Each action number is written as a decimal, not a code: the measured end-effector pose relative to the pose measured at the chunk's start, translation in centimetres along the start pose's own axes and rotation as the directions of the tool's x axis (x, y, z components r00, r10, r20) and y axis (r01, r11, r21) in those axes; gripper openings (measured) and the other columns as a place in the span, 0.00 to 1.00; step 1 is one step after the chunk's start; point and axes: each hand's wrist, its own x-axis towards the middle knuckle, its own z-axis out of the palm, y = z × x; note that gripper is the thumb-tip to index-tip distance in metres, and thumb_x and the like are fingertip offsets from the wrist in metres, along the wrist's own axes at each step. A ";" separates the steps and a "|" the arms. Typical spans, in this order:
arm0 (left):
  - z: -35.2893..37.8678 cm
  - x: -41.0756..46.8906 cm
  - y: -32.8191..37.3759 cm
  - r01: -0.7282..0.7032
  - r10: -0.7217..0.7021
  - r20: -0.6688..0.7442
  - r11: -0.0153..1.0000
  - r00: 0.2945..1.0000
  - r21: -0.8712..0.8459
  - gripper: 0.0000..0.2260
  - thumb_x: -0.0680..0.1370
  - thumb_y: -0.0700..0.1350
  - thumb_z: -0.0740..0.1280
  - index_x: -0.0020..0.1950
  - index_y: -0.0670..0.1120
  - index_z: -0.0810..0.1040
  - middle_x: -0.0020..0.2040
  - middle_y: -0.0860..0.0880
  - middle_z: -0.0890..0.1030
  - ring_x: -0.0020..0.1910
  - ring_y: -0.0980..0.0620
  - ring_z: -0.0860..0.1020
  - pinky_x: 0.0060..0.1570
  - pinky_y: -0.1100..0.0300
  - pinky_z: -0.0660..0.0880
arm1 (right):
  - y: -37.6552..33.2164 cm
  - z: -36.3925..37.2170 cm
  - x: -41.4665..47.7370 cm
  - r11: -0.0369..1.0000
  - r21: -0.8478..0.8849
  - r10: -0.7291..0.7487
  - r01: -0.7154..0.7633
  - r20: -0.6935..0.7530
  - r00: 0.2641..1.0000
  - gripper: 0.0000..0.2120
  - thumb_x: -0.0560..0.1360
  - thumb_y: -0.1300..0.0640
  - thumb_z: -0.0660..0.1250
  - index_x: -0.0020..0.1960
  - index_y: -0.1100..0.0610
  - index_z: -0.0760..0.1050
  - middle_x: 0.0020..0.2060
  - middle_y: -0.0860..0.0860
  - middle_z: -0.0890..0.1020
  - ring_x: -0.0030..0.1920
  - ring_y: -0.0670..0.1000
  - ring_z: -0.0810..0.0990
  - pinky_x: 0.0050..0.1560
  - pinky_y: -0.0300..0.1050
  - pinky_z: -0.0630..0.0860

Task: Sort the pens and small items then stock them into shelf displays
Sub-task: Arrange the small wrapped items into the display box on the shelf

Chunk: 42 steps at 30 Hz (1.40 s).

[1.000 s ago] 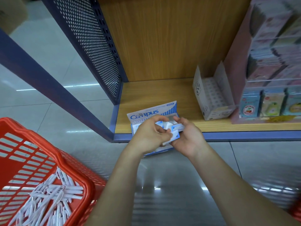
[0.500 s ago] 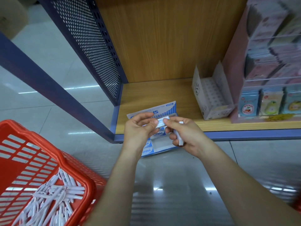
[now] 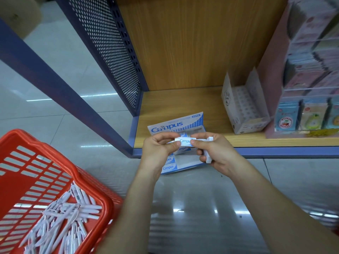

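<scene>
Both hands hold one small white-and-blue Campus eraser [image 3: 185, 140] level in front of the shelf edge. My left hand [image 3: 158, 150] pinches its left end. My right hand [image 3: 215, 153] pinches its right end and also holds more white erasers [image 3: 208, 156] against the palm. Under the hands an open blue-and-white Campus display box [image 3: 176, 125] lies half on the bottom shelf, with a few erasers [image 3: 169, 167] in its left side. At lower left, a red basket [image 3: 60, 162] holds several white pens [image 3: 62, 222].
The wooden bottom shelf [image 3: 183, 105] has a blue front rail and a perforated blue side panel [image 3: 113, 52]. A white open display carton [image 3: 242, 109] stands at the right, beside a pink rack [image 3: 310, 70] of small packaged items. Grey tiled floor lies below.
The hands have spread apart, from bunched together over the box to each pinching an end of one eraser held level. The spare erasers stay in the right hand.
</scene>
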 end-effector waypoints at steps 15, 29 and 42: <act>-2.2 0.8 -4.1 -0.089 0.337 -0.167 0.627 0.926 0.773 0.06 0.70 0.43 0.73 0.45 0.52 0.82 0.48 0.53 0.75 0.50 0.51 0.74 0.50 0.65 0.67 | 1.5 1.5 1.8 0.658 -0.753 -0.237 -0.018 -0.229 0.944 0.06 0.70 0.54 0.75 0.44 0.52 0.78 0.40 0.48 0.77 0.40 0.50 0.77 0.38 0.40 0.70; -0.3 0.5 -6.1 0.011 0.265 -0.137 0.425 0.955 0.905 0.15 0.67 0.56 0.73 0.51 0.55 0.78 0.59 0.53 0.68 0.59 0.49 0.62 0.51 0.66 0.57 | 2.9 2.4 2.5 0.385 -0.919 -0.300 -0.081 -0.208 0.931 0.09 0.76 0.58 0.65 0.55 0.52 0.78 0.53 0.53 0.81 0.54 0.56 0.78 0.45 0.43 0.73; -0.2 0.5 -5.6 0.014 0.314 -0.179 0.465 0.932 0.885 0.09 0.69 0.54 0.72 0.46 0.56 0.79 0.58 0.55 0.72 0.61 0.50 0.65 0.58 0.51 0.69 | -0.4 1.1 0.6 0.931 0.351 0.183 -0.103 -0.204 0.962 0.09 0.77 0.67 0.60 0.54 0.62 0.76 0.42 0.59 0.79 0.37 0.53 0.78 0.39 0.46 0.77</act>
